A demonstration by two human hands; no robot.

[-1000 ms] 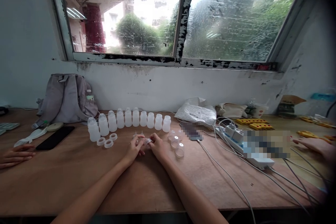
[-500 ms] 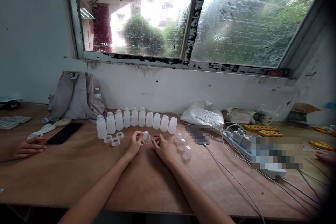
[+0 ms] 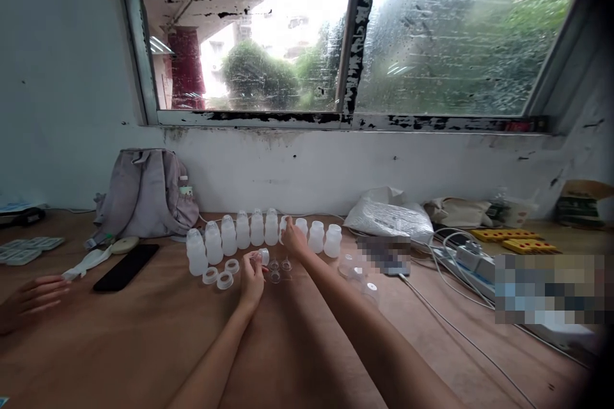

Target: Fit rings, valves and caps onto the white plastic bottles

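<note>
Several frosted white bottles (image 3: 242,230) stand in a curved row near the wall; those at the left have clear domed tops, while those at the right are open. My left hand (image 3: 252,278) is closed round a small clear cap with a white ring (image 3: 262,256). My right hand (image 3: 293,239) reaches into the row, its fingers closed on an open bottle (image 3: 283,227). Between my hands lie three small clear teats (image 3: 275,276). Three white rings (image 3: 225,280) rest left of my left hand. Clear caps (image 3: 371,291) sit at the right.
Another person's hand (image 3: 45,294) rests at the left by a black phone (image 3: 125,267). A grey backpack (image 3: 146,195) leans on the wall. At the right are a silver bag (image 3: 391,220), white cables (image 3: 446,337) and yellow blocks (image 3: 527,246).
My right hand has moved forward from the middle to the bottle row and closed on a bottle. The cap in my left hand has turned. The view has shifted slightly.
</note>
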